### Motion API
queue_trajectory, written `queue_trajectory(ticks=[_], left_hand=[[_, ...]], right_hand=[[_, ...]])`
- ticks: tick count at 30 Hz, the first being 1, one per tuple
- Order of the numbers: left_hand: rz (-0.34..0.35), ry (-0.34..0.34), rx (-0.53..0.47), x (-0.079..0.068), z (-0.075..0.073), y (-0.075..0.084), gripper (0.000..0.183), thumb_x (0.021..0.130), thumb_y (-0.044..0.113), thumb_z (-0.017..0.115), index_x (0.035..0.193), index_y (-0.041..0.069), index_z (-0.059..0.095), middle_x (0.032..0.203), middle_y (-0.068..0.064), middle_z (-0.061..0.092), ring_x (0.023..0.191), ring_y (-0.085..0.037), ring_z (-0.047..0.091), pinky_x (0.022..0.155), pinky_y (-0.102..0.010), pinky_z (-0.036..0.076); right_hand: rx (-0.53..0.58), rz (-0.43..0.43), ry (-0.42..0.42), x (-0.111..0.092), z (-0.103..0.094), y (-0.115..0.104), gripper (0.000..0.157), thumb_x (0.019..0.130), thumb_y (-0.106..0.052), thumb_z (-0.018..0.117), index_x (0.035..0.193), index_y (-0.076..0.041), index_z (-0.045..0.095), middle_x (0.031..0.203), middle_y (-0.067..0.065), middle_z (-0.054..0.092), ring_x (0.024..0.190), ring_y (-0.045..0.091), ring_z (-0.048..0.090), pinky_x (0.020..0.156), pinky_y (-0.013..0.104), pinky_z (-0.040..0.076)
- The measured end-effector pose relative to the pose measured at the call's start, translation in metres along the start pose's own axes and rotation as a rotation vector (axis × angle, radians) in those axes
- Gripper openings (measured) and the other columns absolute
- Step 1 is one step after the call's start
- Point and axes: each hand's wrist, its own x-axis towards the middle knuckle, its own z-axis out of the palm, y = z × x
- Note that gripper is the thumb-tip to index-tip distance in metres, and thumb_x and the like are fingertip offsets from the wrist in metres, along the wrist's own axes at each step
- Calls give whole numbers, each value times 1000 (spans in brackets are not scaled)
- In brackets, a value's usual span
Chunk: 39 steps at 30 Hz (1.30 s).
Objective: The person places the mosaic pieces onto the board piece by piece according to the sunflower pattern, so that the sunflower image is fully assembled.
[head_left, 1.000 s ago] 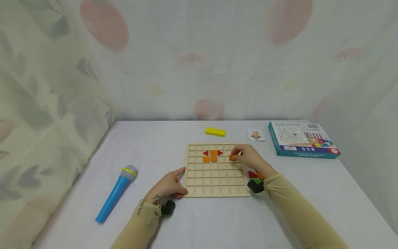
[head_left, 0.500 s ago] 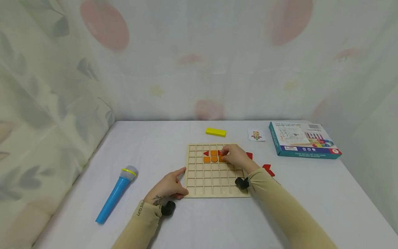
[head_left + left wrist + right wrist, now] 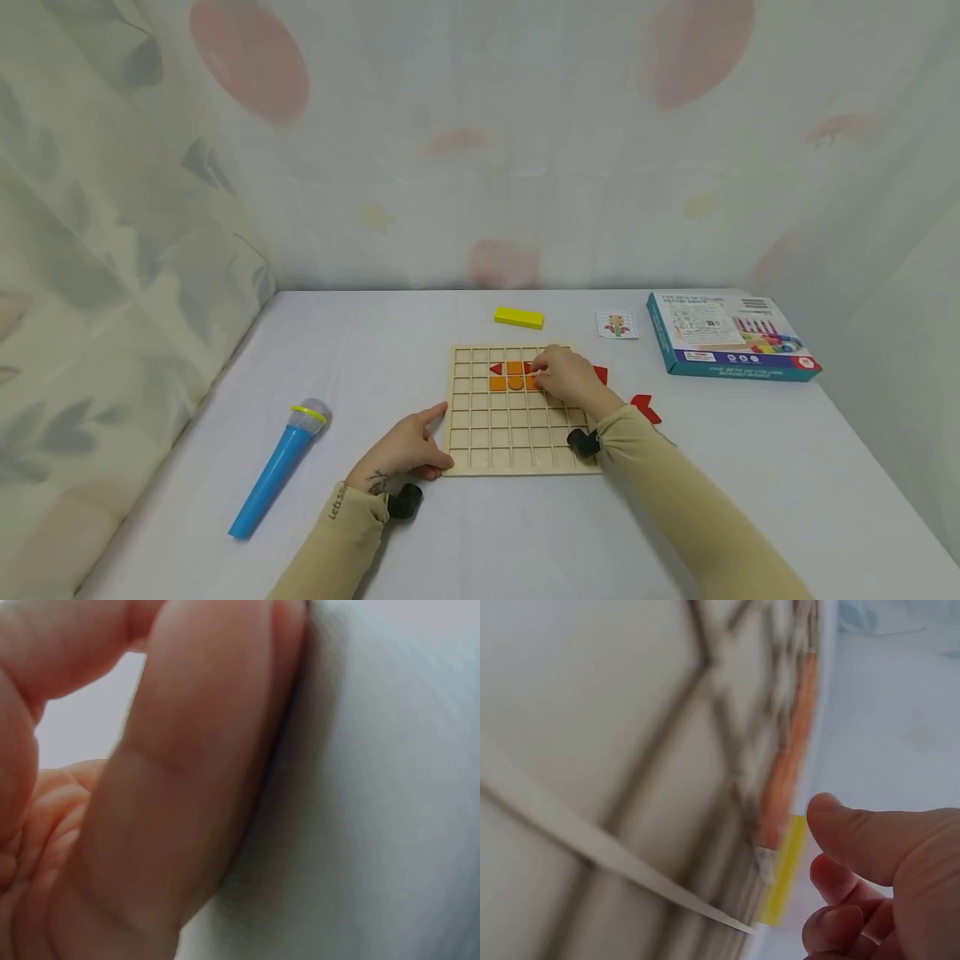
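Observation:
A square wooden grid board (image 3: 480,442) lies on the table. Set in its upper cells are an orange square (image 3: 514,367), two red triangles (image 3: 497,368), another orange square (image 3: 498,383) and an orange disc (image 3: 516,382). My right hand (image 3: 572,380) is over the upper right of the board, fingertips right at a further orange square tile (image 3: 532,382) beside the disc. In the right wrist view the thumb (image 3: 855,832) and bent fingers stand apart, nothing visible between them. My left hand (image 3: 405,447) rests at the board's left edge, index finger and thumb spread along it.
Red pieces (image 3: 646,407) lie right of the board, partly behind the right arm. A yellow block (image 3: 519,317), a pattern card (image 3: 617,324) and a printed box (image 3: 731,337) are farther back. A blue toy microphone (image 3: 279,471) lies at the left.
My right hand has moved left across the board with the orange square tile, to the cell beside the disc. In the last half second it has hardly moved. My left hand stays put.

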Motion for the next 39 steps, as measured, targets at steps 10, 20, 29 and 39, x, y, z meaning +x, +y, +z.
queue_trajectory(ticks=[10, 20, 29, 39], left_hand=[[-11, -1, 2, -1, -2, 1, 96, 68, 3, 77, 148, 11, 23, 61, -8, 61, 47, -12, 56, 50, -26, 50], [2, 4, 16, 0, -3, 0, 96, 68, 2, 76, 148, 10, 23, 58, -7, 59, 46, -11, 55, 50, -26, 50], [-18, 12, 20, 2, -1, 0, 96, 68, 1, 76, 148, 12, 24, 61, -8, 61, 46, -11, 56, 50, -26, 50], [-14, -2, -2, 1, -1, 0, 96, 69, 1, 76, 148, 12, 23, 64, -9, 63, 47, -12, 57, 50, -26, 51]], right_hand=[[-3, 51, 17, -59, -52, 31, 25, 86, -17, 64, 108, -6, 67, 96, 7, 63, 79, 21, 54, 68, 34, 49], [-63, 239, -125, -96, -34, 66, 24, 81, -24, 70, 95, -5, 68, 84, 4, 62, 74, 18, 52, 68, 36, 50], [-60, 315, -111, -97, -28, 65, 28, 78, -22, 71, 96, -1, 65, 82, 7, 59, 74, 20, 50, 66, 35, 48], [87, 297, -61, -87, -42, 49, 17, 77, -12, 72, 81, -6, 56, 75, 6, 53, 69, 19, 49, 55, 26, 40]])
